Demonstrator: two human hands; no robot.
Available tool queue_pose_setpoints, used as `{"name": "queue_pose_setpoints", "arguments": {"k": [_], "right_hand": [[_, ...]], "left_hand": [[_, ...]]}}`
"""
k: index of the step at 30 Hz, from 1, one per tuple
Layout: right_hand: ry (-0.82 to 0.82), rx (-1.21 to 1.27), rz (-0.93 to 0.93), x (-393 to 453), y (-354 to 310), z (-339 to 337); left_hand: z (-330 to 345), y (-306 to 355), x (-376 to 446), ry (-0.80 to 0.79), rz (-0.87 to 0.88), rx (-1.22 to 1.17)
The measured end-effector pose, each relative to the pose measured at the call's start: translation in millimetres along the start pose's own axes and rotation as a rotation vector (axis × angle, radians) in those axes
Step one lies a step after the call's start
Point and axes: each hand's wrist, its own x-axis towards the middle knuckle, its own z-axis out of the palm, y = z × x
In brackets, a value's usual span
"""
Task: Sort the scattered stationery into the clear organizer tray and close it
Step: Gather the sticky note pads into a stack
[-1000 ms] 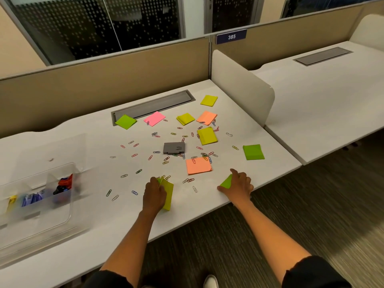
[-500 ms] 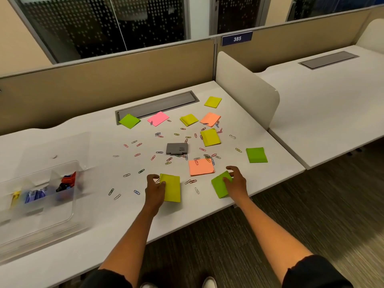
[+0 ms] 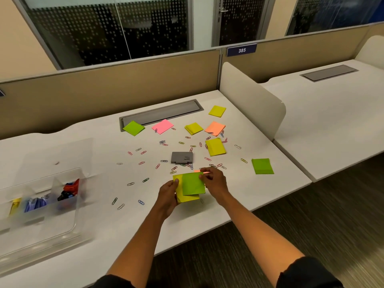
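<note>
A white worktop (image 3: 207, 221) holds a clear organizer tray (image 3: 41, 231) at far left, lid open, some compartments part filled. Sticky-note pads and paper clips (image 3: 143, 151) lie scattered across the middle. Near the front edge, the left hand (image 3: 169, 193) grips a yellow pad (image 3: 186, 198), while the right hand (image 3: 215, 180) pinches a green pad (image 3: 193, 183) onto it, apparently stacking them for one trip.
</note>
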Motion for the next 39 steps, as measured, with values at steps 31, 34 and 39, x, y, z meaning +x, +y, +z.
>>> {"name": "queue_pose_setpoints", "arguments": {"k": [31, 34, 39], "right_hand": [[0.25, -0.804, 0.299, 25.2, 20.3, 34.4], [0.26, -0.71, 0.329, 28.7, 13.8, 34.2], [0.267, -0.501, 0.285, 29.4, 9.1, 34.8]], "left_hand": [[-84.4, 26.4, 31.9, 0.134, 0.088, 0.325], [-90.6, 29.3, 30.8, 0.134, 0.093, 0.337], [-99.3, 34.0, 30.9, 0.136, 0.112, 0.345]]}}
